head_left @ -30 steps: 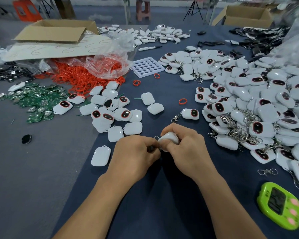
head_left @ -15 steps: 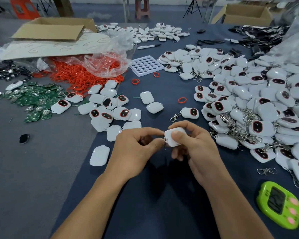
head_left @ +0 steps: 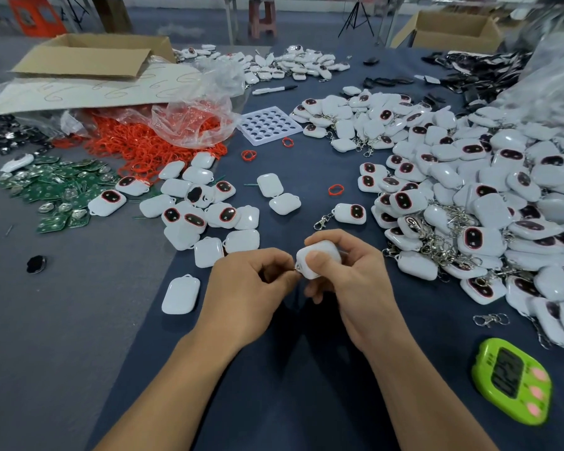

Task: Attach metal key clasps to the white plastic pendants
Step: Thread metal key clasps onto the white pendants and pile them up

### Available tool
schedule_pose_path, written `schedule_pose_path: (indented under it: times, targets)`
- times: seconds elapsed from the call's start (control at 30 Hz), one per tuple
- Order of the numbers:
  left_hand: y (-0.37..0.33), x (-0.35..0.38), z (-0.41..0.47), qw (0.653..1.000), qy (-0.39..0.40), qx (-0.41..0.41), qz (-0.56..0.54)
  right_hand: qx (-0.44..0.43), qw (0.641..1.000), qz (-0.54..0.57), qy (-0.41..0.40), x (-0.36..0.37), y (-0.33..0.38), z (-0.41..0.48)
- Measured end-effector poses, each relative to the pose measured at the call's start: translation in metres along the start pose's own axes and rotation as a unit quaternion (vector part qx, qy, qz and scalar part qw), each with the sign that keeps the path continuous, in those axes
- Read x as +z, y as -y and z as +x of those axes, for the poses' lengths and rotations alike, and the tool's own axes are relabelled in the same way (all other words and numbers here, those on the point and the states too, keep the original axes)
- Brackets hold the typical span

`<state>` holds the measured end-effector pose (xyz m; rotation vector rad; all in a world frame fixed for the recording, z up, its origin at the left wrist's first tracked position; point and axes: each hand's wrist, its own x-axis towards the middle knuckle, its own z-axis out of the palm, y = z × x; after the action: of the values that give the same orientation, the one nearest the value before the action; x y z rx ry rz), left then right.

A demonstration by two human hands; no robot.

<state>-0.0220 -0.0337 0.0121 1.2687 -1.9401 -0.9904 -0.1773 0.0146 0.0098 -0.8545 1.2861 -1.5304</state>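
My right hand (head_left: pixel 349 288) grips a white plastic pendant (head_left: pixel 321 255) between thumb and fingers, just above the dark blue cloth. My left hand (head_left: pixel 245 288) pinches a small metal key clasp (head_left: pixel 294 270) against the pendant's left corner; most of the clasp is hidden by my fingers. One pendant with a clasp attached (head_left: pixel 349 213) lies just beyond my hands. A loose clasp (head_left: pixel 489 319) lies to the right. Bare white pendants (head_left: pixel 205 206) cluster at the left, and one (head_left: pixel 180 295) lies alone beside my left hand.
A big heap of finished pendants with clasps (head_left: pixel 489 203) fills the right side. A green timer (head_left: pixel 511 380) sits at the lower right. Red rubber rings (head_left: pixel 137 144) spill from a plastic bag, green circuit boards (head_left: pixel 56 190) lie left, and a white tray (head_left: pixel 269 125) is beyond.
My hands have lifted slightly and turned the pendant, so its white back now faces up under my right thumb. My left fingers stay pinched at its corner.
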Motion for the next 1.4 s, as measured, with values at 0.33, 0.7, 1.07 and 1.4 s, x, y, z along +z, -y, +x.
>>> schedule_pose_path:
  times: [0.33,0.7,1.07,1.4]
  targets:
    - [0.000,-0.001,0.008,0.991,0.022,-0.029,-0.131,0.024,0.998,0.058,-0.003,0.001,0.002,0.001]
    - [-0.001,0.008,-0.001,0.924,-0.136,0.186,0.305,0.033,0.998,0.057,-0.012,0.003,0.001,-0.002]
    - [-0.003,0.003,0.005,0.989,-0.033,0.012,-0.147,0.108,0.979,0.171,0.009,-0.004,0.006,0.004]
    - [-0.001,0.004,0.002,0.997,-0.055,0.015,-0.060,0.075,0.990,0.120,0.005,0.004,0.000,0.003]
